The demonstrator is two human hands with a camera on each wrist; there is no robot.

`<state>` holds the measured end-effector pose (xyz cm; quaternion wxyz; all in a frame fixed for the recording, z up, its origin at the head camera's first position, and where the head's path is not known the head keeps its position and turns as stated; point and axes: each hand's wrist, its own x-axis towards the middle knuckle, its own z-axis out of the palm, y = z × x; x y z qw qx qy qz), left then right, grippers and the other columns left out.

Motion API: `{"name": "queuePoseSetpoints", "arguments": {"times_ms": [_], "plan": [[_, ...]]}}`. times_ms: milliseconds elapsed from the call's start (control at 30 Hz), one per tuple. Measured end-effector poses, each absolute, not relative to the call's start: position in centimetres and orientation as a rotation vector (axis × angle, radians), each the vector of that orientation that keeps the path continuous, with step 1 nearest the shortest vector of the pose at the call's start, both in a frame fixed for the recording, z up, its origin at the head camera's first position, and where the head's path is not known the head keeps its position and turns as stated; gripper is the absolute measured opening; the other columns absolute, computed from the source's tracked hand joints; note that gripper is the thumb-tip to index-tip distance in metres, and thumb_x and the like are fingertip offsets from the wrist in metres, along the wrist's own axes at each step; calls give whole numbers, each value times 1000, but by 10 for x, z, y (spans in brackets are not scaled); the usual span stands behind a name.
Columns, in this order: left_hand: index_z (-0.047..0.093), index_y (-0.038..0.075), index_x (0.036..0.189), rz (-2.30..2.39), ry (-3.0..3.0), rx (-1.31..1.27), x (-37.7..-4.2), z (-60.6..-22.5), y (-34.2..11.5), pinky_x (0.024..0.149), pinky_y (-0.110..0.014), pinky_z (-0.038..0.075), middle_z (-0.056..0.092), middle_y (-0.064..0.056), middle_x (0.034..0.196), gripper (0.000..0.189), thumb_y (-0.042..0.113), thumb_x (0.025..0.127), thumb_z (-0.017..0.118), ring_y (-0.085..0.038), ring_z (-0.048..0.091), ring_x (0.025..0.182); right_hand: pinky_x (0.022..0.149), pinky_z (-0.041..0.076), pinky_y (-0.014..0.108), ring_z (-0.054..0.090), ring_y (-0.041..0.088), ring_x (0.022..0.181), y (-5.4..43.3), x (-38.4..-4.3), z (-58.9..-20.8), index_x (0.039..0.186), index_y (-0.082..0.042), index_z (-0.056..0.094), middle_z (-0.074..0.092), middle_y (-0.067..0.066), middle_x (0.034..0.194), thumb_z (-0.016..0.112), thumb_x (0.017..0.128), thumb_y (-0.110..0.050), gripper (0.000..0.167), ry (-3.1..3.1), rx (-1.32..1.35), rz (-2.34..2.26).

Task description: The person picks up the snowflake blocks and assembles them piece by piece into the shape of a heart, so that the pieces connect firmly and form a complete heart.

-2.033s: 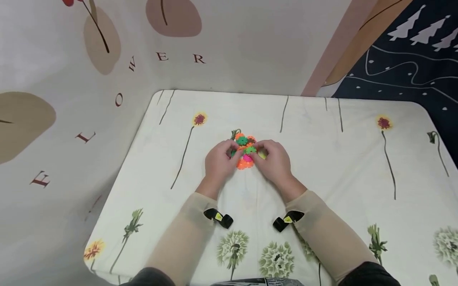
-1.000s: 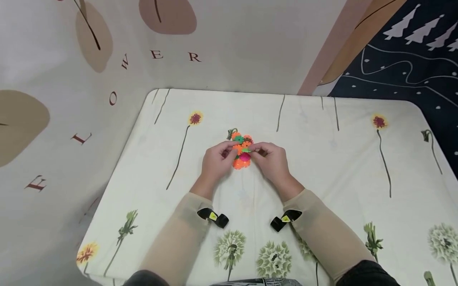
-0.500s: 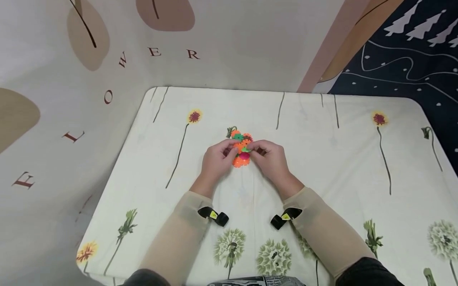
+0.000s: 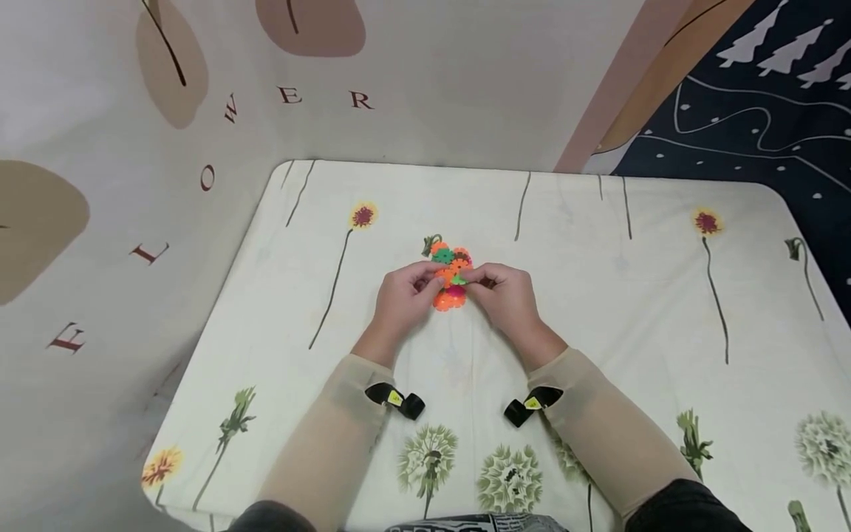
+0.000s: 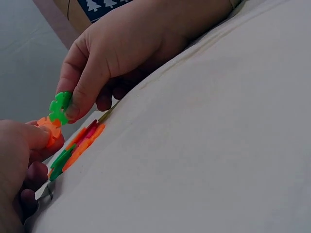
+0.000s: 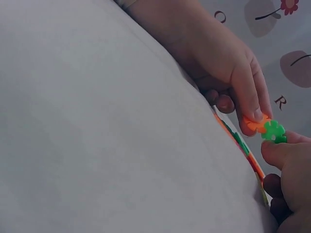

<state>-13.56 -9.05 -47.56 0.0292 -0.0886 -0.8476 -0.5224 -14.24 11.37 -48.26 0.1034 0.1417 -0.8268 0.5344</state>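
My left hand [image 4: 403, 297] pinches an orange notched plastic disc, shaped like a small flower [image 5: 48, 127], between thumb and forefinger. Opposite it, my right hand [image 4: 503, 299] pinches a bright green disc of the same kind [image 5: 60, 108]. The two discs meet at their notched rims, the green one set at an angle to the orange, as the right wrist view also shows with the green disc [image 6: 274, 131]. Both are held over a small cluster of similar discs [image 4: 449, 301] in orange, green, pink and brown, lying on the table and partly hidden by the hands.
The table [image 4: 572, 222] wears a white cloth printed with flowers and dandelions. Behind it and to the left stands a pale hanging [image 4: 465, 89] with printed letters, and a dark cloth with white trees [image 4: 731, 125] hangs at the right.
Two seconds ago the green disc faced the head camera; it has since tilted nearly edge-on, with more orange showing beside it. Over the last half second the hands hardly move.
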Motion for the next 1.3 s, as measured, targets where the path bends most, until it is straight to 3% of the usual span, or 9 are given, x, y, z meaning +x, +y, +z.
{"name": "queuePoseSetpoints", "arguments": {"times_ms": [167, 400, 800, 1033, 1300], "plan": [[81, 10, 119, -1634, -2624, -253, -136, -475, -92, 66, -27, 51, 76, 1, 91, 19, 13, 101, 76, -17, 61, 74, 68, 52, 18, 72, 17, 77, 113, -143, -483, 94, -7, 86, 81, 5, 96, 83, 90, 4, 12, -2446, 425, 1569], [82, 12, 117, -1598, -2632, -289, -138, -474, -95, 60, -27, 47, 76, 3, 87, 17, 14, 100, 78, -17, 58, 69, 64, 49, 18, 66, 16, 70, 110, -144, -480, 94, -5, 85, 81, 9, 93, 81, 91, 5, 12, -2451, 433, 1570], [81, 11, 117, -1598, -2646, -316, -137, -477, -90, 62, -28, 46, 75, 2, 86, 17, 15, 101, 76, -18, 57, 70, 62, 49, 18, 64, 16, 67, 113, -141, -482, 94, -5, 85, 81, 8, 92, 80, 90, 7, 14, -2451, 396, 1608], [77, 13, 120, -1561, -2671, -220, -138, -476, -87, 72, -34, 53, 75, 3, 92, 18, 19, 103, 71, -17, 63, 79, 82, 48, 37, 60, 27, 99, 111, -144, -482, 110, -6, 81, 76, 8, 117, 84, 91, -3, 20, -2514, 423, 1377], [74, 12, 120, -1623, -2620, -106, -139, -477, -86, 74, -35, 56, 77, 2, 97, 18, 19, 104, 69, -17, 67, 82, 101, 46, 51, 36, 37, 137, 109, -144, -477, 134, -11, 74, 49, 13, 147, 81, 96, -23, 41, -2791, 318, 1201]]}}
